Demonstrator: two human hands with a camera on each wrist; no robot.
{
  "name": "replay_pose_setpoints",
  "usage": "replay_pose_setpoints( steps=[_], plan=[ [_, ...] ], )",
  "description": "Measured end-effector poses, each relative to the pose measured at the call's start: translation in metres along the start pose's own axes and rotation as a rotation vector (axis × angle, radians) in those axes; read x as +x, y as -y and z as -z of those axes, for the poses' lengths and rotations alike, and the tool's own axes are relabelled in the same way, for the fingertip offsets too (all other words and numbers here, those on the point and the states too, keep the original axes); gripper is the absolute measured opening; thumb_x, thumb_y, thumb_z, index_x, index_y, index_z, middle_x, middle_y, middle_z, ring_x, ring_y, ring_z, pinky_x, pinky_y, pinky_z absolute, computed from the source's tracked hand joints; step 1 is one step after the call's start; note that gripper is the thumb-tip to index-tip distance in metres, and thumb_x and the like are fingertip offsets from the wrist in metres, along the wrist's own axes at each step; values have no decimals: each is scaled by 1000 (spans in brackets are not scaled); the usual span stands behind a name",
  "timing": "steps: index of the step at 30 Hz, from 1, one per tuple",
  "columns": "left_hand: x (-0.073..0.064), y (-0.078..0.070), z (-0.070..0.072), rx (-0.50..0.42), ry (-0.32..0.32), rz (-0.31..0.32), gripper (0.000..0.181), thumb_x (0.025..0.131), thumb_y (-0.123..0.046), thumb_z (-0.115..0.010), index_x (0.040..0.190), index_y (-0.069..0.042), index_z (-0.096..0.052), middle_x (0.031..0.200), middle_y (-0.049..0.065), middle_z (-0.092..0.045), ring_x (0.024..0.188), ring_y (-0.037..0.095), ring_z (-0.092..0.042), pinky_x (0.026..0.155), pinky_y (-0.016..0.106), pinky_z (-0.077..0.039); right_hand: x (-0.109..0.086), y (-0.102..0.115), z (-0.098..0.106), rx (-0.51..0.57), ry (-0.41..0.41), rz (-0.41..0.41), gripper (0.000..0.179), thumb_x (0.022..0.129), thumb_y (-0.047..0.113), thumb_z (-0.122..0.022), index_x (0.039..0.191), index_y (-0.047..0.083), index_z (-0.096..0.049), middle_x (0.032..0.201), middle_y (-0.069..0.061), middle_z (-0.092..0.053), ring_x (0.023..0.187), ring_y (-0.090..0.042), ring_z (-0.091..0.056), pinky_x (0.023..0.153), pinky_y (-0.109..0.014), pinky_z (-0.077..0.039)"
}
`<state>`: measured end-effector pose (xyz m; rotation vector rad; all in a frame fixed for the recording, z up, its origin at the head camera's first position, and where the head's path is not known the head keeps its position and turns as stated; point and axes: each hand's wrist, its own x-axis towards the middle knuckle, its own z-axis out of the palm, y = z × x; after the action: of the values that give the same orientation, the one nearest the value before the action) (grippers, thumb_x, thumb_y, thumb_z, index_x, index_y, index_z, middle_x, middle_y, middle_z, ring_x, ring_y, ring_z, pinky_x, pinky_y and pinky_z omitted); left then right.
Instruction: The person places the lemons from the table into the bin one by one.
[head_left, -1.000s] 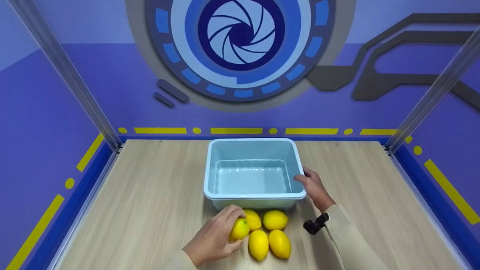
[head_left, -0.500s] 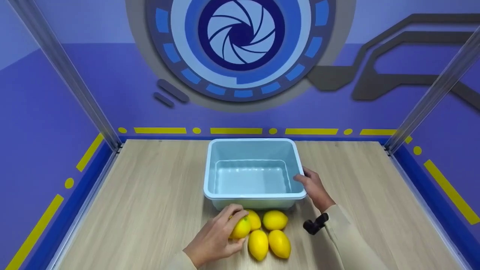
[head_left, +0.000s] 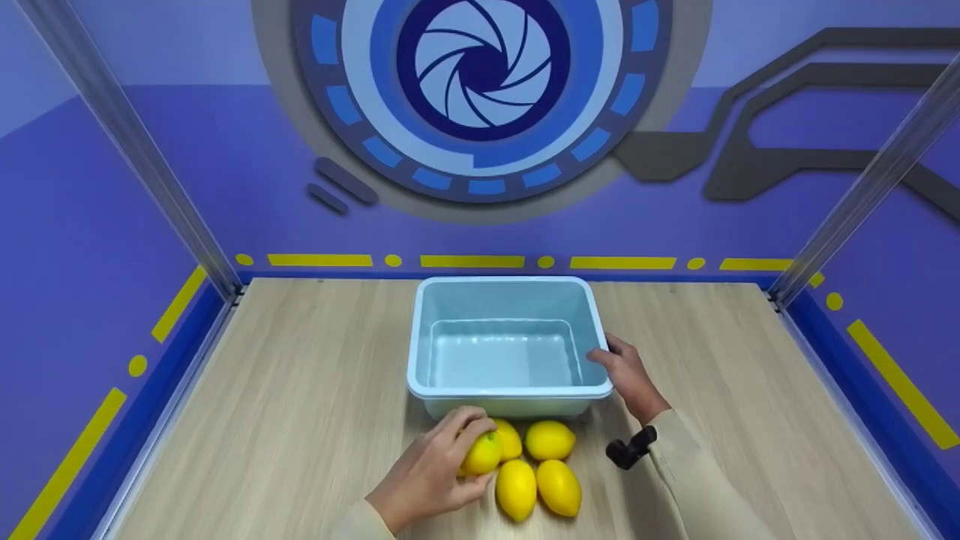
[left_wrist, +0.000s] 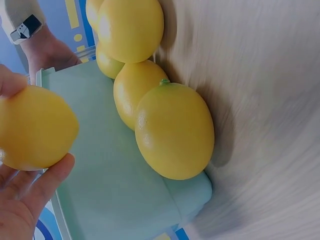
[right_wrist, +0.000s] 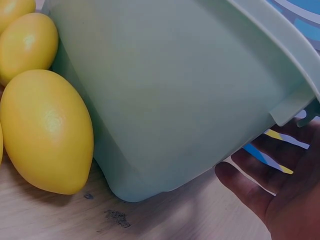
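My left hand [head_left: 439, 472] grips a yellow lemon [head_left: 484, 454] between thumb and fingers, just in front of the bin. In the left wrist view the held lemon [left_wrist: 37, 127] is off the table, beside the bin's front wall. A light blue plastic bin [head_left: 510, 392] stands upright with nothing inside. My right hand [head_left: 630, 375] holds its right rim, thumb over the inside and fingers outside. Several more lemons lie close together before the bin, among them a front lemon [head_left: 517, 490] and one by the wall [head_left: 550, 440]. The left hand partly covers the nearest ones in the head view.
The wooden table [head_left: 300, 390] extends to both sides of the bin. Behind it rises a blue-purple printed wall [head_left: 225, 187], with metal posts at the corners. A black device [head_left: 631, 448] sits on the right wrist.
The left hand and its lemon have shifted slightly up and to the right, and the lemon has turned a little. The right hand, bin and other lemons look unmoved.
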<state>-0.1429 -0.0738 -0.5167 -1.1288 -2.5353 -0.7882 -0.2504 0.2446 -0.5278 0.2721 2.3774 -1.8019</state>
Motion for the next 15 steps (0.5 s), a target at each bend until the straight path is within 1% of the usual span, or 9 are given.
replay_pose_setpoints(
  steps=[3, 6, 11, 15],
  plan=[
    [1, 0, 2, -6, 4, 6, 56, 79, -30, -77, 127, -20, -50, 123, -1, -51, 104, 10, -55, 89, 24, -55, 1, 1, 0, -2, 1, -13, 60, 94, 15, -48, 150, 2, -31, 152, -21, -37, 132, -32, -43, 115, -49, -32],
    [2, 0, 3, -3, -8, 2, 56, 79, -31, -77, 127, -20, -50, 123, -1, -51, 103, 10, -56, 88, 24, -55, 1, 1, 0, -2, 6, -20, 61, 94, 15, -48, 151, 2, -29, 153, -20, -34, 134, -33, -41, 116, -49, -31],
    [3, -1, 3, 10, -57, -22, 56, 78, -30, -77, 125, -17, -50, 122, 0, -52, 101, 11, -57, 87, 24, -55, -1, 2, 1, 1, 13, -26, 61, 94, 16, -47, 151, 3, -28, 154, -20, -33, 135, -33, -40, 117, -50, -30],
    [3, -2, 3, 20, -84, -30, 56, 77, -30, -78, 123, -14, -51, 121, 0, -52, 101, 10, -58, 89, 23, -55, -2, 3, 1, 1, 20, -35, 62, 95, 17, -47, 152, 4, -26, 155, -20, -31, 136, -33, -38, 117, -50, -28]
  ],
)
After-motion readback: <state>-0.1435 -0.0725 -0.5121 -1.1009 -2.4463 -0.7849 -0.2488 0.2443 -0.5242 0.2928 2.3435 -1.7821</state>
